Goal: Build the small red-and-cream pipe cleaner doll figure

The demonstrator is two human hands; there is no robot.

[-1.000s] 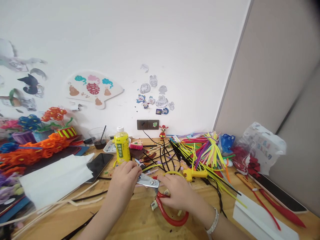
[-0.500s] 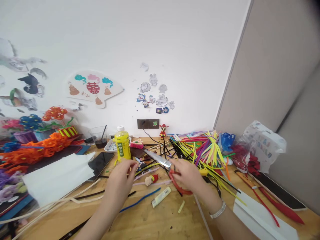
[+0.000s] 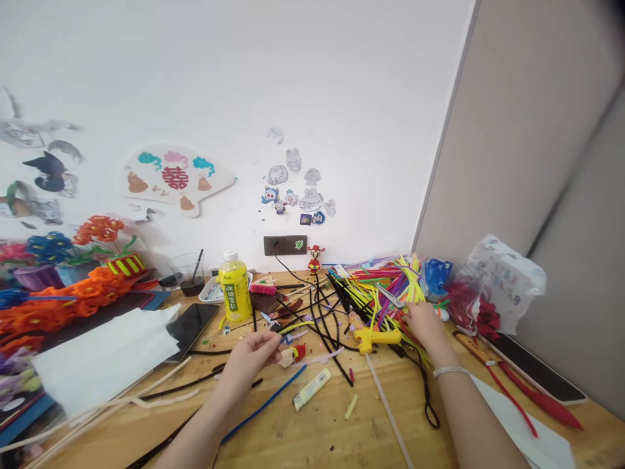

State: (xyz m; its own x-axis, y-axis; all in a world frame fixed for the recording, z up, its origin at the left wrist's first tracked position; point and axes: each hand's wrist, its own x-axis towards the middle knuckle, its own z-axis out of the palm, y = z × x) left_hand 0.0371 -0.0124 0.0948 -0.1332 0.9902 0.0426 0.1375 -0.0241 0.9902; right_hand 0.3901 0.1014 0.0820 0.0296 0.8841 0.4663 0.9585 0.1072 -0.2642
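Note:
My right hand (image 3: 424, 323) is closed around the handles of a pair of scissors (image 3: 389, 296), over the heap of coloured pipe cleaners (image 3: 359, 277). The blades point up and to the left. My left hand (image 3: 256, 355) hovers above the table with thumb and forefinger pinched together; whatever is between them is too small or hidden to make out. Just right of those fingertips lies a small cream, yellow and red pipe-cleaner piece (image 3: 293, 355). A yellow glue gun (image 3: 375, 337) rests left of my right hand, with a pale glue stick (image 3: 388, 407) extending from it.
A yellow drink bottle (image 3: 235, 290) stands behind my left hand, near a phone (image 3: 193, 332) and white paper (image 3: 107, 358). Black pipe cleaners (image 3: 319, 316) lie across the middle. A glue tube (image 3: 311, 389) is in front. Orange pipe-cleaner flowers (image 3: 63, 303) fill the left side.
My right hand has carried the scissors right and back, from the table's middle to the pipe-cleaner heap, uncovering the glue gun. My left hand stays pinched, slightly lower in view.

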